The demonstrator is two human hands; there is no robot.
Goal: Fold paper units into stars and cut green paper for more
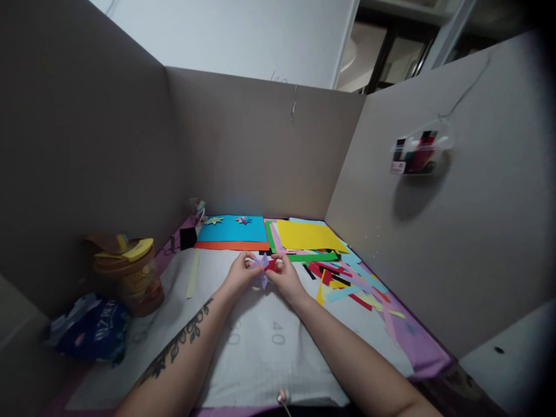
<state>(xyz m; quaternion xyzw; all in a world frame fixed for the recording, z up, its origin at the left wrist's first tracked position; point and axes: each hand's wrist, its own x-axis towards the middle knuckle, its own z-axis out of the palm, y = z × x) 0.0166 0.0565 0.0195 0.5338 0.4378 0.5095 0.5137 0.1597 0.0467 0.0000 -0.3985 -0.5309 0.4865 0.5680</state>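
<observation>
A small folded paper piece (264, 262), with purple points and a red part at its right, is held just above the white cloth (260, 341). My left hand (242, 270) pinches its purple left side between thumb and fingers. On the right, my right hand (284, 275) grips it near the red part, fingers closed. The thumbs nearly meet at its middle. Beyond the hands, a pale yellow paper star (214, 220) and a red, white and blue one (244, 220) lie on a blue sheet (232, 231).
Yellow sheets (310, 236) lie at the back right, with scattered coloured paper strips (339, 284) in front. At left stand a brown tub (141, 278) and a blue packet (93, 330). Grey panels (260, 145) enclose the table. A clear bag (420, 152) hangs at right.
</observation>
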